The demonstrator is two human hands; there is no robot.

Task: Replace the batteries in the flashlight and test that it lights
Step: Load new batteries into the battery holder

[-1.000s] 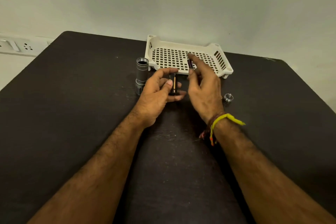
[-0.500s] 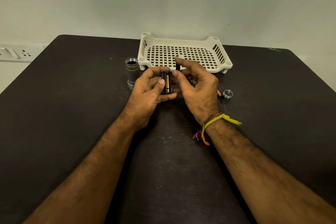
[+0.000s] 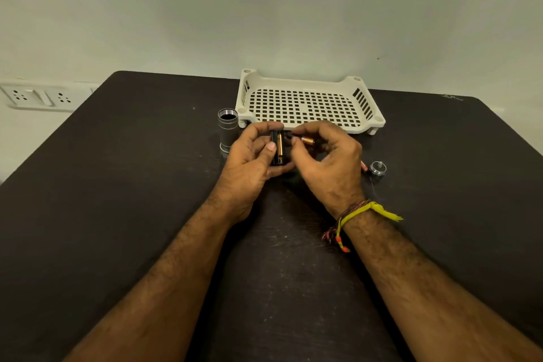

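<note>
Gripping the black battery holder (image 3: 277,147) in our left hand (image 3: 252,160), we pinch a copper battery (image 3: 307,140) in our right hand (image 3: 329,161) beside it, above the bench (image 3: 117,185).

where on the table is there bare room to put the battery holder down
Bare table lies left of the flashlight body, and in front between the forearms. The white tray is empty. It is crowded right of the right hand, by the tail cap and loose battery.

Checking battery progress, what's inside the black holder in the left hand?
One copper-and-black battery sits in the holder in the left hand. The right hand brings a second battery. Fingers hide the other slots.
</note>
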